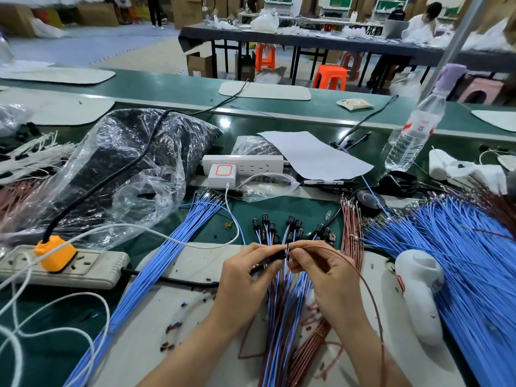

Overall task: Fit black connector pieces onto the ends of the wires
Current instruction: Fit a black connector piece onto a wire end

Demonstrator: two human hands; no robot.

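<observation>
Black connector piece (275, 256), pinched in the left hand (245, 275), meets the end of a brown wire (360, 275) pinched by the right hand (324, 272), seemingly not yet seated; just beyond the grip lie capped wires (290, 227), while bare blue wires (156, 261) on both sides suggest much remains.

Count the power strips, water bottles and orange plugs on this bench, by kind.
Power strips: 2 (white power strip, grey power strip)
Water bottle: 1
Orange plug: 1
Total: 4
</observation>
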